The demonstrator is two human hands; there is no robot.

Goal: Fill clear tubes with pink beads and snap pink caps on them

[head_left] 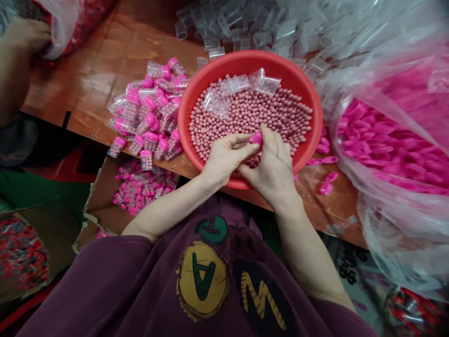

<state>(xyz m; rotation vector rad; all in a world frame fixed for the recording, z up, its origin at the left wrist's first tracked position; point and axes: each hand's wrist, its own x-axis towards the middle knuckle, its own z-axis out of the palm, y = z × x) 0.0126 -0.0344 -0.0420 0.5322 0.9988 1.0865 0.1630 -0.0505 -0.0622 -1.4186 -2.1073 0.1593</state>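
"Left of the grip, on the reddish-brown wooden worktop [115,51], is that finished work?"

"I'd judge so: a heap of clear plastic tubes filled with pink beads and capped in bright pink [150,105], with more in the brown cardboard box [100,196] below."

"And what's left?"

"Plenty, it seems: small round pink beads [242,112] in the red plastic basin [184,117] under the grip, empty clear plastic tubes [242,23] beyond, loose bright pink plastic caps [396,150] bagged to the right."

"Where's the current piece?"

"Right at the fingertips: a glossy pink plastic cap [257,137]. The left hand [224,157] pinches it, thumb and finger together. The right hand [275,171] touches it with one fingertip; whether its thumb closes on anything, I can't tell."
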